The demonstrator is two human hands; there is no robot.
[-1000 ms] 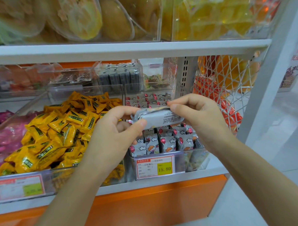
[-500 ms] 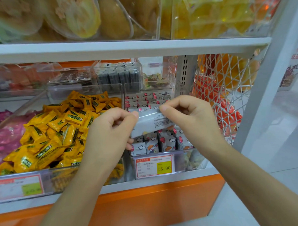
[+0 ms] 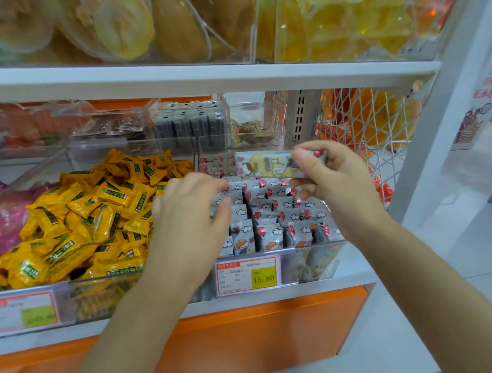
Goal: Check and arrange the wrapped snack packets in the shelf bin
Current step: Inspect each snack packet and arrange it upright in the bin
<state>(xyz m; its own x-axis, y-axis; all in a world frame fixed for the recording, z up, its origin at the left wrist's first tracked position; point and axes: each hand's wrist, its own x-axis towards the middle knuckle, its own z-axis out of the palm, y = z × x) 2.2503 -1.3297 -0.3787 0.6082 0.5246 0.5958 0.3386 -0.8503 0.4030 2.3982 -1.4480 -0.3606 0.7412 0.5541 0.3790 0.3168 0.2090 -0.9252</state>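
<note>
A clear shelf bin [image 3: 299,264] holds rows of upright grey snack packets [image 3: 268,213] printed with clouds and red dots. My right hand [image 3: 332,182] pinches one packet [image 3: 266,165] by its right end and holds it flat above the back rows, its printed face toward me. My left hand [image 3: 192,214] has let go; its fingers are relaxed and reach onto the packets in the bin's left rows. The left hand hides the bin's front left corner.
A bin of yellow wrapped sweets [image 3: 85,216] sits left of the grey packets. A price tag [image 3: 247,275] reading 15.80 hangs on the bin front. A white wire basket [image 3: 372,141] of orange packs stands to the right. The upper shelf [image 3: 206,75] overhangs closely.
Both hands held the packet before. Now the left hand has released it and dropped to the packets in the bin, while the right hand has turned the packet's printed face up.
</note>
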